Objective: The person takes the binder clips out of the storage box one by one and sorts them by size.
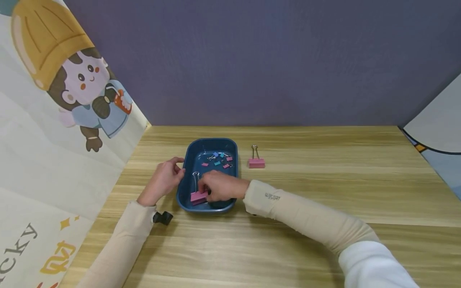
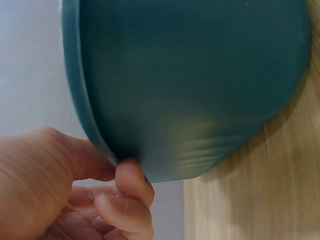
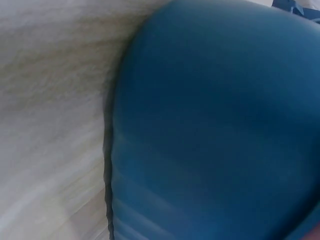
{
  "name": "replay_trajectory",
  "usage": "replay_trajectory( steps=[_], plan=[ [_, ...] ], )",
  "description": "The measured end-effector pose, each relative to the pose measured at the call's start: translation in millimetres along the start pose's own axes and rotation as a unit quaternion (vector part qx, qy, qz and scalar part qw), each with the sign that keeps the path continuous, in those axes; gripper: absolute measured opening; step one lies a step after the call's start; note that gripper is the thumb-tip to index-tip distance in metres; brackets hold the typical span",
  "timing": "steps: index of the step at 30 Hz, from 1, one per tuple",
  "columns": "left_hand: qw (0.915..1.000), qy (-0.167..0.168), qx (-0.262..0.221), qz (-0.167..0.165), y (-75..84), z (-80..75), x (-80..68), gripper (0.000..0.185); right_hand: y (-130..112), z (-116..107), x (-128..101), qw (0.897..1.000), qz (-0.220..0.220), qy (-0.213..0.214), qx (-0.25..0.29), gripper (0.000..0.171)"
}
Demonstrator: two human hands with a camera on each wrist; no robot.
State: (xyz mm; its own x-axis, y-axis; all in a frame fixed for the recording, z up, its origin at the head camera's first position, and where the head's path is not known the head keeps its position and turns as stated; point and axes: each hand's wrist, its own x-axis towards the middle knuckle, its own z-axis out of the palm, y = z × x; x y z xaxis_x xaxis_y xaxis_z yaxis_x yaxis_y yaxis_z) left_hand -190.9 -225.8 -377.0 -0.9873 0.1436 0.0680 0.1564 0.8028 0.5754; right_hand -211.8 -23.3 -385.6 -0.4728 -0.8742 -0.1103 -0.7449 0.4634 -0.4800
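Observation:
A dark blue plastic bin [image 1: 181,200] stands on the wooden table, its outer wall [image 2: 200,75] filling much of the left wrist view. My left hand [image 1: 163,180] pinches the bin's left rim between thumb and fingers. Reaching over the right rim, my right hand [image 1: 223,186] holds a large pink binder clip [image 1: 198,197] by its right end, low in the near part of the bin. The clip's wire handle points away from me. Several small coloured binder clips [image 1: 217,163] lie in the far part. In the right wrist view the bin's wall [image 3: 210,125] hides the fingers.
Another large pink binder clip [image 1: 256,163] sits on the table [image 1: 324,180] just right of the bin, handles pointing away. A purple-grey panel [image 1: 266,64] rises behind the table, and a printed cartoon sheet [image 1: 36,160] borders the left side.

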Motion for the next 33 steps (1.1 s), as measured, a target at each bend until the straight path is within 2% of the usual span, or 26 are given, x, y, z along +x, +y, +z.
replay_trajectory(
  steps=[9, 17, 23, 33],
  plan=[
    [0.9999, -0.011, -0.003, -0.007, 1.9, -1.0, -0.3, 0.037, 5, -5, -5, 0.999, -0.005, 0.038, -0.009, 0.018],
    [0.9998, -0.013, 0.003, -0.011, 2.4, -0.2, -0.6, 0.037, 5, -13, -11, 0.999, 0.0, 0.05, 0.018, 0.017],
    [0.9999, -0.01, 0.005, -0.009, 3.0, -0.6, -0.2, 0.037, 6, -22, -18, 0.997, -0.012, 0.077, 0.018, 0.016],
    [0.9997, -0.015, 0.01, -0.016, 4.3, -1.6, 0.4, 0.037, 9, -28, -28, 0.997, 0.012, 0.078, 0.013, 0.017]
  ],
)
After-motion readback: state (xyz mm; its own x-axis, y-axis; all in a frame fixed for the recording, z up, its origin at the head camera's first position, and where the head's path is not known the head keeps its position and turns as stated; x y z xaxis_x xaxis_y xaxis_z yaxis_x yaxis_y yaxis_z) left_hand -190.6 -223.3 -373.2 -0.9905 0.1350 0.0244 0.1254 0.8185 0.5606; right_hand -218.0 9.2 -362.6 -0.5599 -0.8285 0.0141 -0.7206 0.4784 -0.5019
